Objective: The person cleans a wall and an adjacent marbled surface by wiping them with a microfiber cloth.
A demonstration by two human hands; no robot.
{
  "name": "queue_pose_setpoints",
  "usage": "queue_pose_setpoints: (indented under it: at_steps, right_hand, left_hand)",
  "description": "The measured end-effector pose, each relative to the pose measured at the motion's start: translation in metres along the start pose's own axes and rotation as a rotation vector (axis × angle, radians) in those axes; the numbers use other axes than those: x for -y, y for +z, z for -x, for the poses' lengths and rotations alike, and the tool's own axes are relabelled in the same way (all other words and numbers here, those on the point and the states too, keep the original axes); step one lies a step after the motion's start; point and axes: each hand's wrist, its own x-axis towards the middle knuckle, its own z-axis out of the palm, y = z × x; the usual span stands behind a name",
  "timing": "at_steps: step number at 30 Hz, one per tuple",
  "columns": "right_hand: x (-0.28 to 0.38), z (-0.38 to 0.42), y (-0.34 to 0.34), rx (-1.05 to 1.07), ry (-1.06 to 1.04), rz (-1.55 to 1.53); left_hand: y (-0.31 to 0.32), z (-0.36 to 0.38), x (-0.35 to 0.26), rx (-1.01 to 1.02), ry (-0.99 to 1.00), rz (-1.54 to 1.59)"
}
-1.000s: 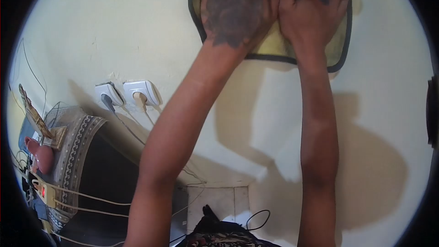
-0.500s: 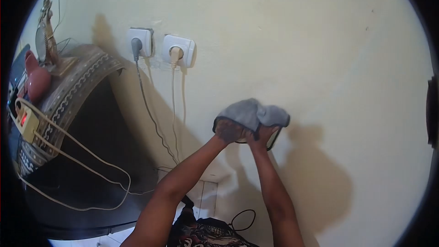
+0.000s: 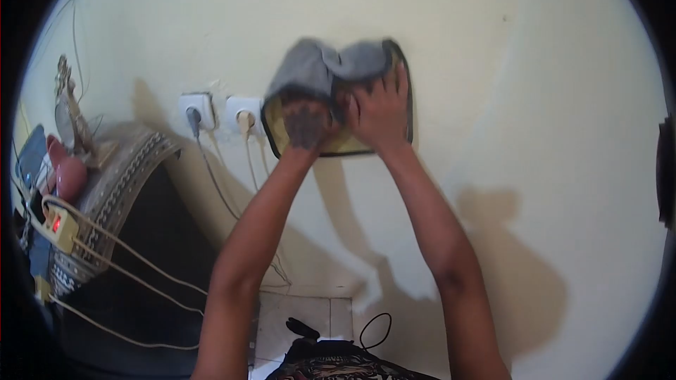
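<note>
Against the wall is a cleaning cloth, grey [image 3: 362,60] on one side and yellow [image 3: 350,144] on the other, with a black edge. Its upper part is folded over, and the grey side looks slightly blurred. My left hand [image 3: 306,123] is at the cloth's left part, fingers tucked under the grey fold and hidden. On the right part, my right hand [image 3: 382,112] presses the yellow side with its fingers stretched upward and apart. Both arms reach forward and up from below.
Two wall sockets [image 3: 197,109] with plugs and hanging cords are just left of the cloth. A dark cabinet or television [image 3: 151,239] with a patterned cover stands at left, bearing a pink object [image 3: 69,176], a figurine [image 3: 68,109] and a lit power strip [image 3: 60,229].
Both hands and the cloth have moved up and left along the wall, closer to the sockets. The cloth is more spread out, showing its yellow side. The view has shifted too.
</note>
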Motion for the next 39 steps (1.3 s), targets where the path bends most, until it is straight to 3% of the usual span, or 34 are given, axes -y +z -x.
queue_pose_setpoints:
  at_steps: [2, 4, 5, 7, 9, 12, 14, 17, 19, 22, 24, 26, 27, 30, 33, 35, 37, 39]
  right_hand:
    - [-0.028, -0.047, -0.009, -0.125, -0.038, 0.071]
    - [-0.059, -0.091, -0.020, -0.229, -0.047, 0.143]
    - [-0.074, -0.111, -0.030, -0.261, -0.041, 0.174]
    - [-0.101, -0.147, -0.051, -0.307, -0.039, 0.221]
    - [-0.120, -0.170, -0.065, -0.419, 0.076, 0.220]
    - [-0.143, -0.178, -0.062, -0.511, 0.115, 0.293]
    - [-0.145, -0.175, -0.057, -0.560, 0.189, 0.344]
    - [-0.143, -0.164, -0.050, -0.603, 0.250, 0.396]
    - [-0.141, -0.149, -0.047, -0.595, 0.259, 0.404]
    - [-0.138, -0.098, -0.049, -0.463, 0.271, 0.447]
    - [-0.133, -0.062, -0.051, -0.385, 0.265, 0.475]
    - [-0.124, -0.030, -0.054, -0.340, 0.240, 0.487]
    - [-0.117, -0.009, -0.053, -0.373, 0.279, 0.363]
    - [-0.101, 0.061, -0.051, -0.357, 0.311, 0.224]
    - [-0.083, 0.148, -0.038, -0.181, 0.341, 0.242]
    - [-0.055, 0.187, -0.035, -0.134, 0.448, 0.150]
    - [-0.038, 0.213, -0.022, -0.115, 0.505, 0.043]
    - [-0.033, 0.245, -0.014, 0.049, 0.565, 0.084]
  left_hand:
    - [-0.002, -0.062, -0.015, -0.008, -0.028, -0.046]
    - [-0.009, -0.123, -0.029, -0.112, 0.133, -0.125]
    - [-0.005, -0.155, -0.041, -0.293, 0.192, -0.175]
    - [0.001, -0.207, -0.064, -0.430, 0.283, -0.241]
    - [0.001, -0.239, -0.095, -0.319, 0.218, 0.035]
    - [0.019, -0.267, -0.112, -0.477, 0.359, 0.077]
    - [0.019, -0.267, -0.112, -0.358, 0.292, -0.028]
    - [0.021, -0.256, -0.115, -0.135, 0.176, -0.116]
    - [0.034, -0.248, -0.110, -0.501, 0.357, -0.102]
    - [0.029, -0.207, -0.119, -0.327, 0.311, 0.008]
    - [0.028, -0.175, -0.126, -0.341, 0.374, -0.011]
    - [0.018, -0.141, -0.136, 0.315, 0.128, 0.020]
    - [0.049, -0.118, -0.127, -0.173, 0.328, -0.053]
    - [0.059, -0.055, -0.133, 0.000, 0.395, 0.050]
    - [0.066, 0.009, -0.127, 0.162, 0.490, 0.088]
    - [0.047, 0.034, -0.126, 0.539, 0.462, 0.183]
    - [0.054, 0.066, -0.110, 0.489, 0.545, 0.201]
    - [0.050, 0.074, -0.096, 0.455, 0.629, 0.245]
